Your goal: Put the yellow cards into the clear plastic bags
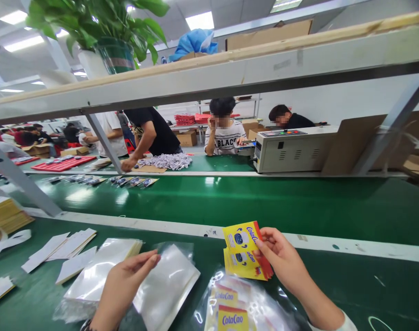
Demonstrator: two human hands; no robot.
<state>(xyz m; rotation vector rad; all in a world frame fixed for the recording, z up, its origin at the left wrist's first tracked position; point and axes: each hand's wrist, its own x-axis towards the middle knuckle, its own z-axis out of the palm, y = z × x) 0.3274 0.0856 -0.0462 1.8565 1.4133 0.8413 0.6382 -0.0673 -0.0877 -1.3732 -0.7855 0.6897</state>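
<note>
My right hand pinches a yellow ColaCao card with a red edge, printed with a dark earbud case. Beneath it is a small stack of like cards, partly covered by the held one. My left hand has its thumb and fingers pressed together at the upper left edge of a clear plastic bag with something white inside or under it. Left of that hand lies a pile of clear bags. In front of me, a large clear bag holds more ColaCao cards.
White cards and a banded yellow stack lie left. Beyond a white rail runs a green belt carrying packed items. A shelf crosses overhead. Co-workers sit and stand beyond, beside a grey machine.
</note>
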